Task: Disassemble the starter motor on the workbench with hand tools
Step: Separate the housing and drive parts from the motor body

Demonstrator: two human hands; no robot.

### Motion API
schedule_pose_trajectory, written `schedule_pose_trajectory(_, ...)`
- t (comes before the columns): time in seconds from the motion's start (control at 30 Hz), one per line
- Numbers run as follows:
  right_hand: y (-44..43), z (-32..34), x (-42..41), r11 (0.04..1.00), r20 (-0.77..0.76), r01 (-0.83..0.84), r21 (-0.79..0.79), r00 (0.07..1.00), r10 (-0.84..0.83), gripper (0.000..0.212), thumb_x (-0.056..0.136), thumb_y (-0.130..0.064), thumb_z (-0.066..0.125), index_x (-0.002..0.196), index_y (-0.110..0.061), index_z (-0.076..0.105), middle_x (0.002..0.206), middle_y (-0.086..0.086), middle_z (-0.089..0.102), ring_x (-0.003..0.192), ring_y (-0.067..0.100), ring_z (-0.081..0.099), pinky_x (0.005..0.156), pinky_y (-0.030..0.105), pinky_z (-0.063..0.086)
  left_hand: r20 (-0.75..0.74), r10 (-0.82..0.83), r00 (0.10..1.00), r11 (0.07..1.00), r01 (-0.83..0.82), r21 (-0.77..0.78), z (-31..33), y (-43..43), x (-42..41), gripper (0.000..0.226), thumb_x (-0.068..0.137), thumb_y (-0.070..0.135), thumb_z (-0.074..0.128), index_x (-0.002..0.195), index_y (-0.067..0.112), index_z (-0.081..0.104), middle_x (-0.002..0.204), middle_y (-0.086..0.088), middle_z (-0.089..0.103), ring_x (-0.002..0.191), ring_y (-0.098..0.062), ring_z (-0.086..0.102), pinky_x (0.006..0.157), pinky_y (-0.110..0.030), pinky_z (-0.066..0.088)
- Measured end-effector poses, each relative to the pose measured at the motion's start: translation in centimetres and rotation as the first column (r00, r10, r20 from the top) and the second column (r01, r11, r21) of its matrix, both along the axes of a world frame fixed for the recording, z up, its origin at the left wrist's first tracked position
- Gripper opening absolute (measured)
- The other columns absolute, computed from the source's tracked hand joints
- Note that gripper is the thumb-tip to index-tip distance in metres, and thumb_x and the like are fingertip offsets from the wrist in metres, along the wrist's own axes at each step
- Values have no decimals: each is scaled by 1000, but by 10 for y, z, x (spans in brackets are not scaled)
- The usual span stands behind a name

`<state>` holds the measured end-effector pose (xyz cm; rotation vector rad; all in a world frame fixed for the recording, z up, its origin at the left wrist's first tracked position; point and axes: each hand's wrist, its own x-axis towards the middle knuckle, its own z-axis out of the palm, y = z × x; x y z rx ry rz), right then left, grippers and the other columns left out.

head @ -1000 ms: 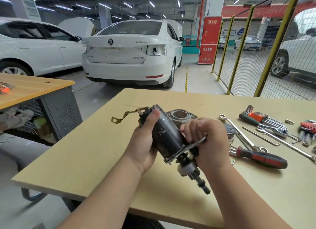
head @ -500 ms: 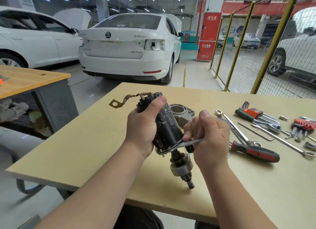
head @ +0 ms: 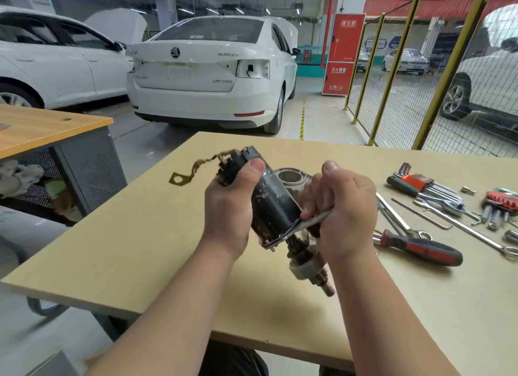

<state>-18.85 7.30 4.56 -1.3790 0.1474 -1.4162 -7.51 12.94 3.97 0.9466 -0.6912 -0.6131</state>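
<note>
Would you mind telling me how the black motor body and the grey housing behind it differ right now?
The black motor body is held tilted above the workbench in the left hand; the grey housing lies on the workbench. The motor body is dark and scuffed; the housing is pale, its round opening facing up. Both are roundish parts.

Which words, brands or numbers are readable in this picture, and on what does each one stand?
"119": at the foot of the red cabinet, after two Chinese characters.
Other cabinet lettering: Chinese, too blurred to quote.
Boot badges of the white car: blurred.
On the starter motor: no text shows.
</note>
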Motion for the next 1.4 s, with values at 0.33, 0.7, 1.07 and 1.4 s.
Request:
schedule_pose_trajectory(0.33,-7,19,-20,992,-206,86,94,976,-65,49,83,-27,48,35,-20,46,34,-4,41,37,21,42,59,37,39,-135,-39,990,997,47,60,19,-21,-9,32,60,42,81,73,15,70,69,-3,68,67,-23,71,64,-42,60)
schedule_pose_trajectory(0.7,4,4,-44,995,-968,-87,-49,250,-26,52,56,-64,68,96,-32,58,79,-2,71,67,12,69,48,25,51,-519,-72,852,958,203,200,-3,-25,1,46,77,46,73,103,9,66,86,-17,75,75,-35,73,79,-53,57)
schedule_pose_trajectory(1.07,8,-2,-10,875,-825,-82,477,302,478,11,78,-15,60,74,-10,51,56,6,54,39,16,41,39,17,30,-423,20,906,913,156,378,1,-23,19,33,77,37,75,93,12,60,58,-12,69,54,-30,70,57,-45,59)
schedule_pose_trajectory(1.4,15,-16,2,968,-914,-49,247,320,250,28,72,-36,68,78,-8,68,69,7,71,59,21,64,61,29,51,-418,-6,908,845,228,484,1,-26,40,36,79,39,73,93,10,58,57,-14,68,51,-32,68,55,-47,58)
